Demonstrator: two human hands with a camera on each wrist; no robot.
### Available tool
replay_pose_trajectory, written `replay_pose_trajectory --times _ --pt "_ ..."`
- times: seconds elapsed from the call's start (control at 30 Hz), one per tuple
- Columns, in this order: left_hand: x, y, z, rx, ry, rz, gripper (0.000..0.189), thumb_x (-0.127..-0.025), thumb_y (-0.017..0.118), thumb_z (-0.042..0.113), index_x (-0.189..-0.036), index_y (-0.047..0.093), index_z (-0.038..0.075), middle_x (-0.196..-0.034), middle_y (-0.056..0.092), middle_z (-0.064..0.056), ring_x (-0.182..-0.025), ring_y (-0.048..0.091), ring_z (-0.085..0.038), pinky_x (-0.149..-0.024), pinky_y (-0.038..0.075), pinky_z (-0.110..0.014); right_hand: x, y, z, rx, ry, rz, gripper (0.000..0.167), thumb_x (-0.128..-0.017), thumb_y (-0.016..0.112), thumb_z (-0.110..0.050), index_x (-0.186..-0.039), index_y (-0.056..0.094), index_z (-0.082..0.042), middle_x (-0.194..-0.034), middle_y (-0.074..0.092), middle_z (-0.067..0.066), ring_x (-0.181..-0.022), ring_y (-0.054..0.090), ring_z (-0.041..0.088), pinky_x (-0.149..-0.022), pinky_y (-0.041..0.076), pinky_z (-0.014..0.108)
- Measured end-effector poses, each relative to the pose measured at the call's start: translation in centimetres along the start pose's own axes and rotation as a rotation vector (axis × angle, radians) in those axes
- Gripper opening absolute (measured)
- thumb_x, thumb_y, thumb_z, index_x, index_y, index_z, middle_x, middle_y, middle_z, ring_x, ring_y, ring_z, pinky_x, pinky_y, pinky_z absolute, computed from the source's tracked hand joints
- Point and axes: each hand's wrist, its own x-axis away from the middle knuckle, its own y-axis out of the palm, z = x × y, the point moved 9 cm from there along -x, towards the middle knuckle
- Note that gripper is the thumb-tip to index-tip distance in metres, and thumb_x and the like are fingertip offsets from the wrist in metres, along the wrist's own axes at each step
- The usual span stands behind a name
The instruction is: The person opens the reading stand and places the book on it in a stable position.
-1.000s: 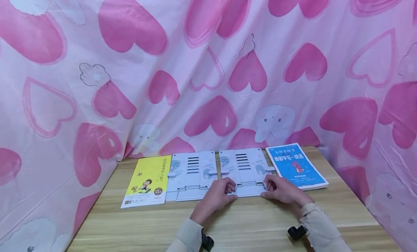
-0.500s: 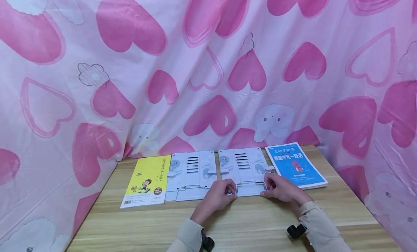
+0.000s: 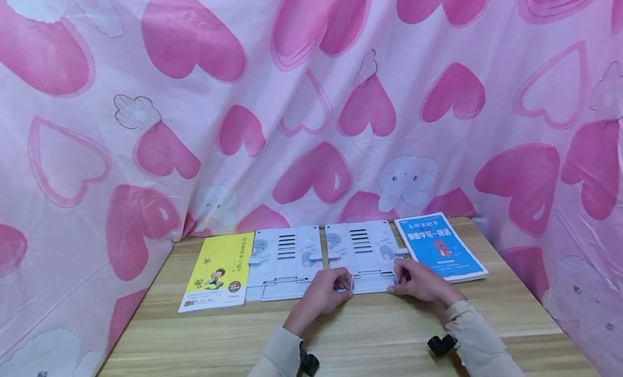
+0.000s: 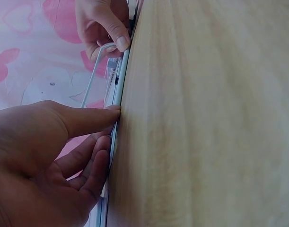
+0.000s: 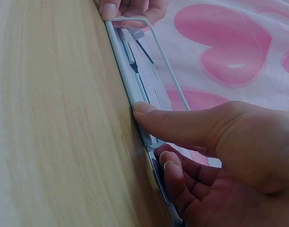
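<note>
Two pale book stands with slots and printed animals lie flat, side by side. At the right-hand book stand, both hands are at the front corners. My left hand pinches its near left edge, thumb in front and fingers curled. On the near right edge, my right hand pinches likewise. Between them a white wire bracket stands up from the front lip, clear in both wrist views. The left-hand book stand lies just left of my left hand. Fingers partly hide the bracket's ends.
A yellow book lies left of the stands. To their right is a blue book, close to my right hand. The wooden table meets a pink heart-print curtain behind.
</note>
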Motion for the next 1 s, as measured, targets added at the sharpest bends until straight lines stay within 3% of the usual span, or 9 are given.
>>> replay_pose_trajectory --times 0.73,0.87,1.0 --pt "0.1 0.1 0.3 0.010 0.015 -0.003 0.015 -0.096 0.083 0.011 -0.098 0.070 0.019 -0.088 0.066 0.013 -0.082 0.058 -0.003 -0.078 0.052 -0.021 -0.1 -0.2 -0.1 0.007 0.023 0.010 0.036 -0.086 0.093 -0.031 -0.096 0.063 -0.015 -0.088 0.060 0.006 -0.088 0.057 0.022 -0.075 0.046 0.034" --pt "0.2 0.1 0.2 0.017 0.017 -0.021 0.015 -0.096 0.082 0.009 -0.101 0.070 0.017 -0.090 0.066 0.011 -0.083 0.058 -0.003 -0.078 0.052 -0.020 -0.3 -0.4 -0.2 -0.032 0.016 0.013 0.030 -0.093 0.086 -0.041 -0.098 0.071 -0.016 -0.088 0.064 0.006 -0.088 0.059 0.023 -0.075 0.049 0.033" --pt "0.1 -0.4 0.3 0.034 0.025 -0.016 0.020 -0.097 0.074 0.000 -0.112 0.070 0.013 -0.097 0.070 0.005 -0.086 0.059 -0.004 -0.078 0.054 -0.019 -0.5 -1.5 0.3 -0.087 0.057 0.095 0.039 -0.102 0.072 -0.053 -0.102 0.075 -0.014 -0.092 0.070 0.006 -0.088 0.061 0.023 -0.074 0.051 0.032"
